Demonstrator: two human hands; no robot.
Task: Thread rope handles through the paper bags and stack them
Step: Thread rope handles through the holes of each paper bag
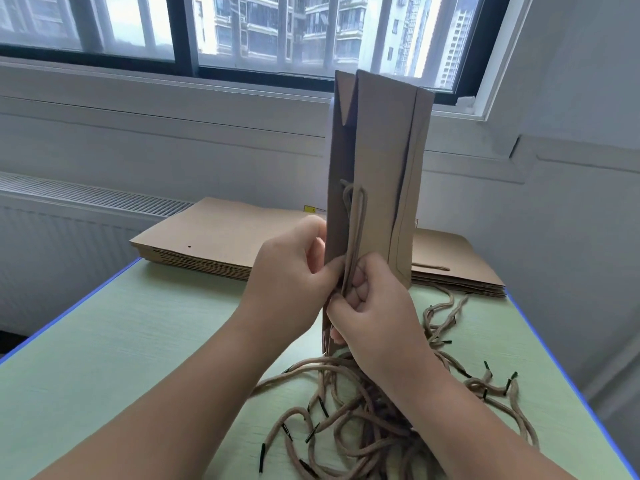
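A folded brown paper bag stands on end above the middle of the green table, its open edges turned toward me. A tan rope handle runs in a loop down the bag's near edge. My left hand pinches the bag's lower left edge. My right hand grips the rope and the bag's edge just below and right of the left hand. Several loose tan ropes with dark tips lie tangled on the table under my right forearm.
A stack of flat paper bags lies at the table's far left. A second stack, with a rope handle showing, lies at the far right behind the held bag. The table has blue edges; a window and radiator stand beyond.
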